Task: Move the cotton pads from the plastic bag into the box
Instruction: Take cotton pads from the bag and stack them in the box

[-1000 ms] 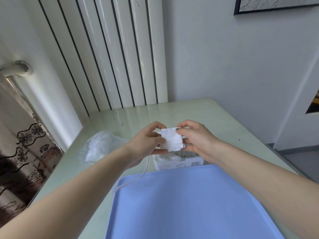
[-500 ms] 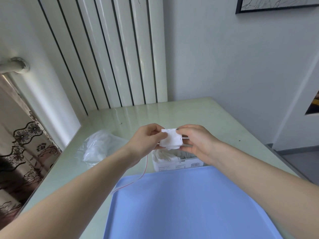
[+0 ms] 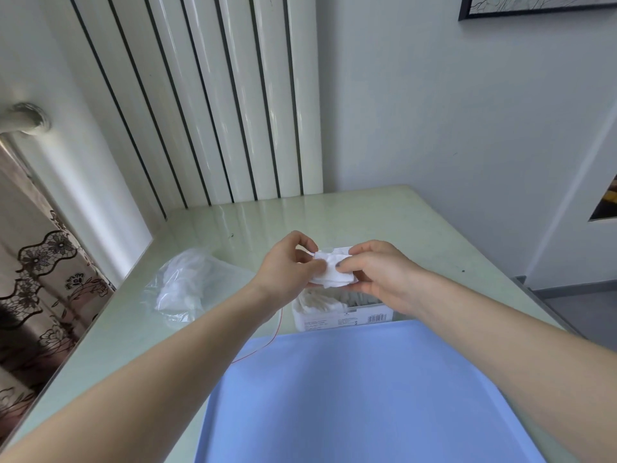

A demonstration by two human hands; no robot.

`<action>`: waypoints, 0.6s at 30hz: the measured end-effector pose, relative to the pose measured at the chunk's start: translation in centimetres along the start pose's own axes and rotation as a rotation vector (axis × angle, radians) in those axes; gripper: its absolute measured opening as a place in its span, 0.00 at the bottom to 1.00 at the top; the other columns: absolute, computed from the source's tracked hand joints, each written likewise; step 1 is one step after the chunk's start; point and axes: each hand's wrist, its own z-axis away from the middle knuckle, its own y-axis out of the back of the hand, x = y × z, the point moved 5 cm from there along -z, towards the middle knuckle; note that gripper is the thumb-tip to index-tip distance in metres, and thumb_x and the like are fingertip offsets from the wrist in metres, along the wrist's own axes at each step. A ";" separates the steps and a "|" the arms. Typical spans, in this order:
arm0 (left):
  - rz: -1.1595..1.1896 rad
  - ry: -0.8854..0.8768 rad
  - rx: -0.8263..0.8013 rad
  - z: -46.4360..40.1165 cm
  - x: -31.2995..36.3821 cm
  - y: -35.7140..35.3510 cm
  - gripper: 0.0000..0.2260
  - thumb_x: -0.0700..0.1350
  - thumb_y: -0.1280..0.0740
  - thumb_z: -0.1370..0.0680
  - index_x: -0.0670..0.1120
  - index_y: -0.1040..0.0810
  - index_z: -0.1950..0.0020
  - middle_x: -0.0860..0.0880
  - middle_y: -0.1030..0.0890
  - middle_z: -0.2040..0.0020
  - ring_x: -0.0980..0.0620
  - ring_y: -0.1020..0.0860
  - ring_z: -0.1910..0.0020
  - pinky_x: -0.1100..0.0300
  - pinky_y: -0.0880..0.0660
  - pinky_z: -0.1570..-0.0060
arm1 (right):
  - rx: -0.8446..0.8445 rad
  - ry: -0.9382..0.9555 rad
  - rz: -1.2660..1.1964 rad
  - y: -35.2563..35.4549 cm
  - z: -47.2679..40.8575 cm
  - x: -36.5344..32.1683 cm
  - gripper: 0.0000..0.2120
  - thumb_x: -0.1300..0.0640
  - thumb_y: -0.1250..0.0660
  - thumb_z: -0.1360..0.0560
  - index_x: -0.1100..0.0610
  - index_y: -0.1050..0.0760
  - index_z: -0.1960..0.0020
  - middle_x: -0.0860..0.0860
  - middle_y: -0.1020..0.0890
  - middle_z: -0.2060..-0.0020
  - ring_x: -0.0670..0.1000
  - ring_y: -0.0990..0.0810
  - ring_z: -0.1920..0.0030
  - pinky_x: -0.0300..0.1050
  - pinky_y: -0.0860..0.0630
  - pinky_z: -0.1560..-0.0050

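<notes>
Cotton pads (image 3: 334,277), small white stack, pinched between both hands above the box (image 3: 344,317). Left hand (image 3: 287,267) closed on the stack's left edge, thumb and fingers curled around it; right hand (image 3: 374,274) closed on the right edge, thumb on top, fingers underneath. Stack sits in the air, not touching the box, roughly over its open top.

Box on the desk (image 3: 384,215), just beyond the far edge of the blue tray (image 3: 367,396), already holding more white pads packed inside. Plastic bag (image 3: 187,282) lies crumpled on the desk to the left, well apart from the hands; more white pads seem to remain inside, count unclear. Thin red string (image 3: 270,339) trails under the left wrist onto the tray.

Handling, judged: pads very light, soft, compressible, loose layers that can fan out or shed single sheets. Edges look slightly uneven, so the stack likely wants squaring before it goes in. Best hold is a light pinch across the flat faces near opposite edges, as now; squeezing hard would crumple them. Not slippery, not breakable. Box looks light too, may shift if pads are pushed in firmly.
</notes>
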 end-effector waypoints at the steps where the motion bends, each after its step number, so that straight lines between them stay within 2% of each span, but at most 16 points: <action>1: -0.064 -0.009 0.008 0.0 0.1 0.0 0.08 0.40 0.32 0.25 0.46 0.27 0.47 0.47 0.18 0.59 0.46 0.18 0.62 0.44 0.19 0.50 | 0.004 -0.007 0.034 0.3 0.0 -0.1 0.18 0.71 0.33 0.27 0.68 0.30 0.38 0.59 0.23 0.47 0.55 0.19 0.53 0.44 0.18 0.61; 3: -0.252 -0.058 0.025 0.1 0.3 0.1 0.09 0.43 0.34 0.24 0.48 0.28 0.45 0.49 0.18 0.56 0.46 0.17 0.60 0.51 0.18 0.57 | 0.114 0.079 0.253 1.8 -0.6 -0.8 0.16 0.69 0.32 0.30 0.61 0.27 0.43 0.57 0.23 0.48 0.54 0.20 0.55 0.45 0.19 0.63; 5: -0.505 -0.138 0.026 0.3 0.3 0.3 0.10 0.45 0.35 0.23 0.49 0.29 0.43 0.50 0.21 0.52 0.49 0.20 0.58 0.58 0.23 0.62 | 0.192 0.241 0.718 2.8 -0.8 -2.1 0.15 0.67 0.33 0.31 0.57 0.27 0.46 0.53 0.22 0.51 0.54 0.21 0.53 0.48 0.19 0.58; 7: -0.682 -0.181 -0.008 0.4 -0.1 0.2 0.12 0.46 0.34 0.25 0.48 0.29 0.42 0.49 0.25 0.49 0.49 0.21 0.56 0.56 0.23 0.58 | 0.125 0.294 1.073 2.2 -0.4 -2.6 0.14 0.66 0.35 0.32 0.56 0.27 0.47 0.53 0.22 0.51 0.55 0.22 0.51 0.47 0.22 0.54; 10: -0.797 -0.129 -0.130 0.6 -1.3 -0.5 0.21 0.50 0.30 0.28 0.47 0.31 0.39 0.49 0.30 0.46 0.47 0.23 0.53 0.51 0.23 0.49 | -0.006 0.270 1.372 0.3 0.4 -2.5 0.14 0.68 0.38 0.30 0.58 0.29 0.46 0.54 0.24 0.50 0.57 0.23 0.54 0.46 0.27 0.62; 12: -0.834 -0.118 -0.183 0.7 -1.8 -1.0 0.24 0.52 0.28 0.30 0.47 0.31 0.38 0.49 0.31 0.45 0.48 0.25 0.52 0.52 0.24 0.48 | -0.054 0.249 1.485 -1.3 0.6 -2.1 0.12 0.68 0.38 0.28 0.59 0.30 0.46 0.54 0.27 0.53 0.57 0.26 0.56 0.45 0.30 0.65; 13: -0.842 -0.123 -0.192 0.8 -1.9 -1.1 0.24 0.52 0.27 0.30 0.47 0.31 0.39 0.48 0.31 0.45 0.48 0.26 0.52 0.53 0.24 0.49 | -0.068 0.228 1.489 -1.9 0.4 -1.7 0.12 0.66 0.37 0.28 0.60 0.29 0.45 0.54 0.27 0.53 0.56 0.25 0.55 0.45 0.30 0.63; 16: -0.831 -0.138 -0.182 0.6 -2.1 -1.2 0.24 0.50 0.26 0.32 0.47 0.31 0.41 0.47 0.31 0.46 0.47 0.26 0.54 0.52 0.23 0.50 | -0.056 0.152 1.384 -2.7 -0.8 -0.4 0.11 0.63 0.35 0.28 0.59 0.25 0.46 0.54 0.20 0.51 0.55 0.22 0.52 0.44 0.30 0.57; 18: -0.830 -0.151 -0.175 0.6 -2.2 -1.0 0.25 0.51 0.25 0.32 0.47 0.31 0.41 0.47 0.31 0.46 0.47 0.26 0.55 0.52 0.23 0.52 | -0.035 0.080 1.289 -2.6 -1.6 0.4 0.10 0.62 0.34 0.30 0.58 0.25 0.49 0.54 0.17 0.53 0.54 0.20 0.52 0.43 0.31 0.55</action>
